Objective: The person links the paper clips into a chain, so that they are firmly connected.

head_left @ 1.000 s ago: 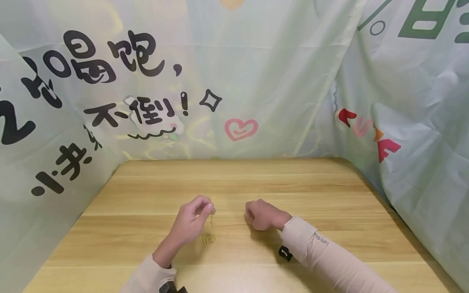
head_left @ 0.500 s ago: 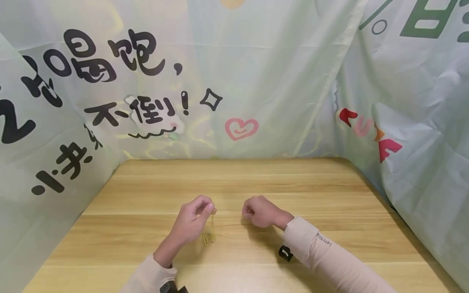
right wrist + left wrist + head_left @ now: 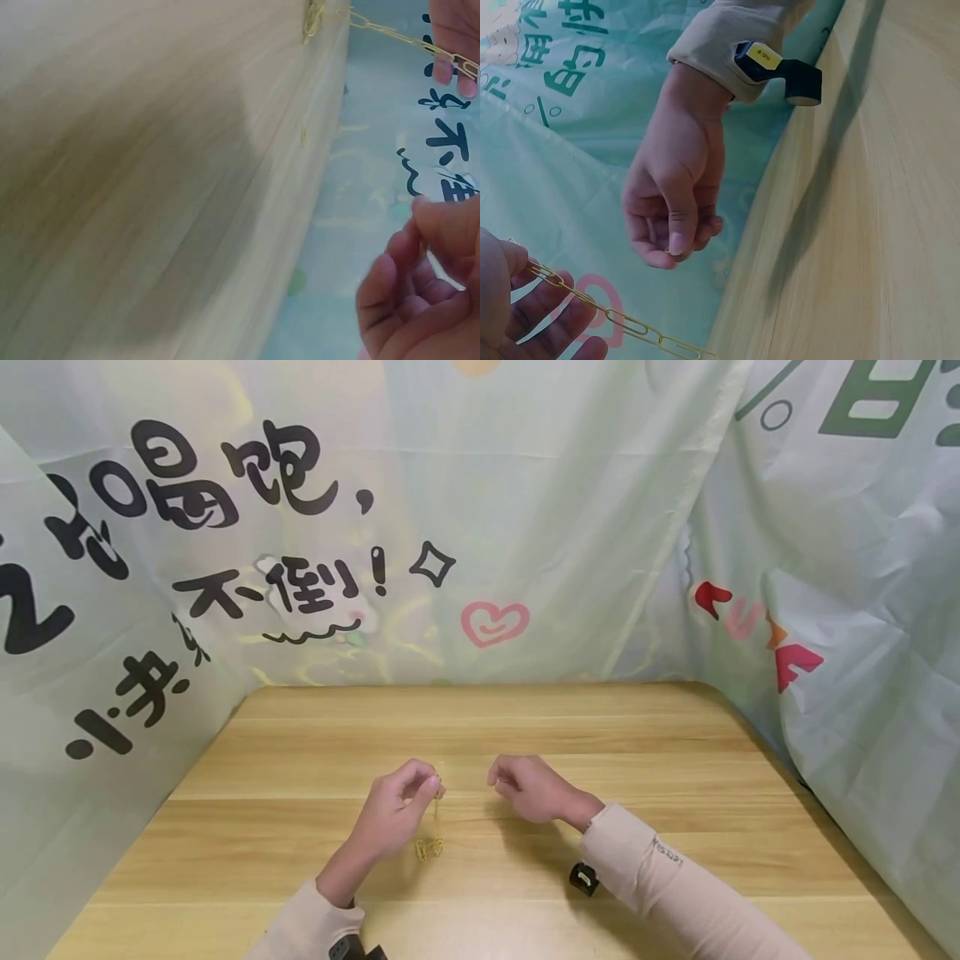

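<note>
A chain of yellow paper clips [image 3: 634, 326] runs down from my left hand [image 3: 393, 810], its upper end pinched between thumb and forefinger. The chain's lower end gathers in a small heap [image 3: 429, 849] on the wooden table. In the left wrist view, the other left fingers [image 3: 559, 326] spread behind the chain. To the right, my right hand [image 3: 534, 788] is raised over the table, thumb and fingertips drawn together. A tiny yellowish bit of what looks like a paper clip [image 3: 669, 253] shows at those fingertips, mostly hidden by them.
One loose yellow paper clip [image 3: 304, 137] lies on the table [image 3: 480, 727] toward its far side. Printed cloth [image 3: 570, 527] hangs at the back and both sides. Black wrist cameras [image 3: 583, 878] sit at the cuffs.
My right hand has risen a little and moved leftward, toward my left hand, turning so thumb and fingertips show more. My left hand and the paper clip chain stay nearly still.
</note>
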Motion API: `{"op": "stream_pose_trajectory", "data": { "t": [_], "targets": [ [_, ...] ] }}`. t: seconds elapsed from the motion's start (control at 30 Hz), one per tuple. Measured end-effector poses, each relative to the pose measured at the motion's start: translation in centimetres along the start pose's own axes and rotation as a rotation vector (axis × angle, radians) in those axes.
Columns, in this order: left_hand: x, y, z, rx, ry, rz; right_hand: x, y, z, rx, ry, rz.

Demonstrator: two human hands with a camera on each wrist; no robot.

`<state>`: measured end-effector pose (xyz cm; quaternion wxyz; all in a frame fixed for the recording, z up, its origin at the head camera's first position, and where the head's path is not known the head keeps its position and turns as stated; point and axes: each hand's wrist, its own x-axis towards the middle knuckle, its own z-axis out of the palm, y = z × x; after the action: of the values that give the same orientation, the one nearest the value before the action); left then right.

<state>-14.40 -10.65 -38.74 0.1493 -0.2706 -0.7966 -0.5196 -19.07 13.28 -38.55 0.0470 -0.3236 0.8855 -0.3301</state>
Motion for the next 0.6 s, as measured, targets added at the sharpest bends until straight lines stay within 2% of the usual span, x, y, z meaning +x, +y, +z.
{"op": "stream_pose_trajectory", "data": {
  "t": [0.17,0.47,0.6],
  "targets": [
    [0.0,-0.1,0.0,0.004,-0.012,0.009,0.0,-0.3,0.0,0.080,0.095,-0.043],
    [-0.1,-0.3,0.1,0.039,-0.020,-0.003,0.0,-0.8,-0.2,0.147,0.149,-0.038],
    [0.1,-0.1,0.1,0.027,-0.021,-0.008,0.0,-1.1,-0.5,0.220,0.155,-0.018]
  ]
}}
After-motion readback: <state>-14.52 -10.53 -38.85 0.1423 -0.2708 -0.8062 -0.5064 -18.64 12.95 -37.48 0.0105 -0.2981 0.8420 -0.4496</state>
